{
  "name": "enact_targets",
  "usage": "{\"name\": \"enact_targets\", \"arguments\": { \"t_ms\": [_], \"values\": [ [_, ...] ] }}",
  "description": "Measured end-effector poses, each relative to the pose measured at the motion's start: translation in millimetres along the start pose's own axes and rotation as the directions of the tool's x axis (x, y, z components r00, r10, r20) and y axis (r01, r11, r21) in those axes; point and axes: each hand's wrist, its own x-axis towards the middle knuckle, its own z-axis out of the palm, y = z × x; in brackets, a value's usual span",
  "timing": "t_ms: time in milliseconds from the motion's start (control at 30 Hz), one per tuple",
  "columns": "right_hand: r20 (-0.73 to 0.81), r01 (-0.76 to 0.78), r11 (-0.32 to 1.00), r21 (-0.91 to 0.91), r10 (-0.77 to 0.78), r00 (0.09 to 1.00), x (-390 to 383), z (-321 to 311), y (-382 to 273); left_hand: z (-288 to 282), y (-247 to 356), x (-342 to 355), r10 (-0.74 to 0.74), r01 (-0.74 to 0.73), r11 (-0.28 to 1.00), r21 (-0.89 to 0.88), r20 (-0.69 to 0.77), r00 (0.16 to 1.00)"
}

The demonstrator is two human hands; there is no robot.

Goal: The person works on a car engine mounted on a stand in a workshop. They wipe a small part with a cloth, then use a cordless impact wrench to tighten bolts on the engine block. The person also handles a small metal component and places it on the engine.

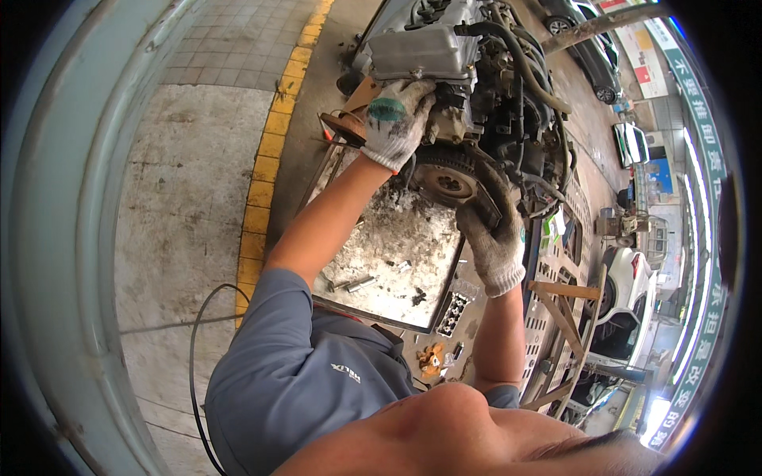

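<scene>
A car engine (421, 51) with a silver cover and dark hoses stands in front of me. My left hand (394, 119), in a white knit glove with a green patch, lies with bent fingers against the engine's near left side, below the cover; its fingertips are partly hidden. A round toothed flywheel (446, 181), brown with rust, sits on the engine's near end. My right hand (494, 234), in a dirty dark-palmed glove, grips the flywheel's right edge, thumb below and fingers reaching up its side.
Under the engine is a stained metal tray (389, 246) with loose metal parts. A rusty disc-like part (344, 127) is beside my left wrist. A black-and-silver part (454, 313) and an orange item (431, 358) lie nearer. A wooden frame (565, 293) and parked cars (627, 293) stand right.
</scene>
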Motion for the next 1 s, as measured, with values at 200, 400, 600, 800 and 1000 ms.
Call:
{"name": "enact_targets", "arguments": {
  "t_ms": [200,400,600,800,1000],
  "values": [
    [-0.060,-0.027,0.998,0.058,0.030,0.998,31,10,9,-2,-9,2,-0.008,0.008,1.000,0.005,0.070,0.998],
    [0.014,0.228,0.841,-0.490,-0.254,0.967,71,17,-5,6,-18,-2,-0.025,0.036,0.990,-0.136,0.079,0.997],
    [0.023,0.042,0.460,-0.887,-0.046,0.999,114,42,-43,3,-34,-4,0.082,-0.073,0.991,-0.108,0.079,0.994],
    [-0.017,-0.037,0.160,-0.986,0.124,0.992,127,59,-62,-21,-27,-7,0.134,-0.132,0.989,-0.074,0.030,0.991],
    [0.078,0.049,0.341,-0.939,0.073,0.994,142,65,-60,-71,-49,-43,-0.008,0.006,1.000,-0.028,-0.071,0.997]
  ]
}}
